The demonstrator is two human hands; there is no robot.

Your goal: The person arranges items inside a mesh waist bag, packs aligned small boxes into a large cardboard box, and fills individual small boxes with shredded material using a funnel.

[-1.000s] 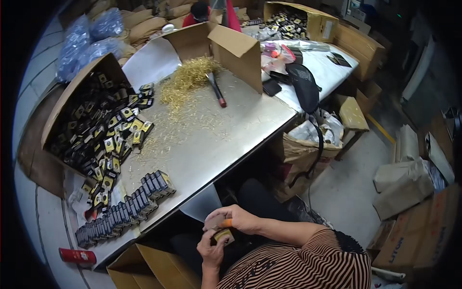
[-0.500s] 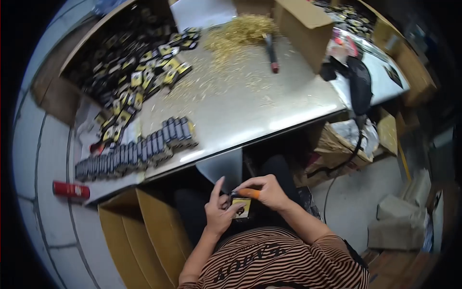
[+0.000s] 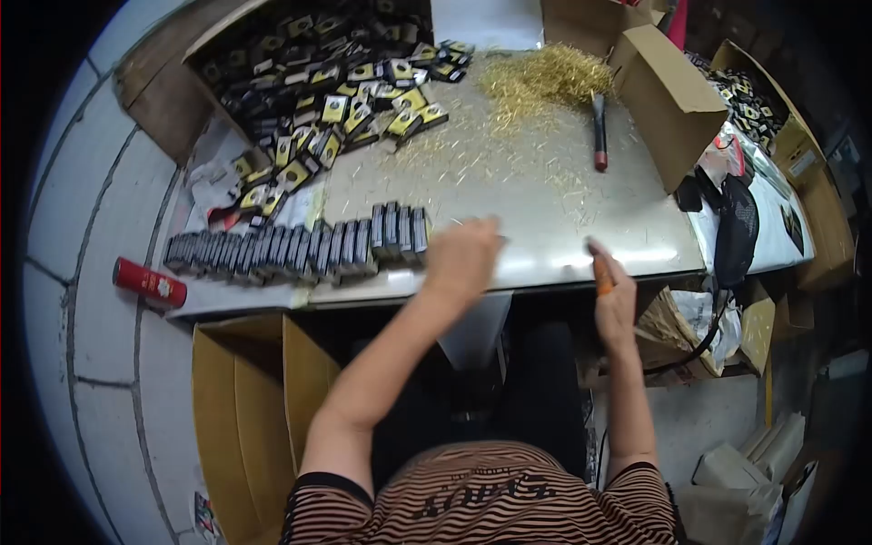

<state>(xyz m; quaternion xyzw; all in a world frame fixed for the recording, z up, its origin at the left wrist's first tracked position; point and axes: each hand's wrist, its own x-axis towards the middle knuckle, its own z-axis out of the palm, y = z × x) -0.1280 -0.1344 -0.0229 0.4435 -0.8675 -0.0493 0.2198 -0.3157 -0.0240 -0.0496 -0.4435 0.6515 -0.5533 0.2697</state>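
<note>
My left hand [image 3: 461, 262] is over the front of the worktop at the right end of a row of small black boxes [image 3: 313, 247]. Its fingers are curled and partly smeared, and whatever they hold is hidden. Those boxes stand on edge, packed side by side. Just past the table's front edge, farther right, is my right hand [image 3: 616, 295], its fingers drawn together. A slim orange piece [image 3: 603, 274] with a darker tip shows along its thumb side; whether it is a tool or a finger cover, I cannot tell.
Loose black-and-yellow boxes [image 3: 341, 113] spill from a large carton at back left. Gold shreds [image 3: 554, 77] lie near a black-and-red tool [image 3: 599, 136]. A red can [image 3: 150, 282] sits at left; an open cardboard box [image 3: 241, 409] stands below the table. Another carton [image 3: 672, 100] is at right.
Both hands have come up from the lap and parted. My left hand, earlier holding a small yellow-faced box, is now by the row's end. My right hand moved right with the orange piece.
</note>
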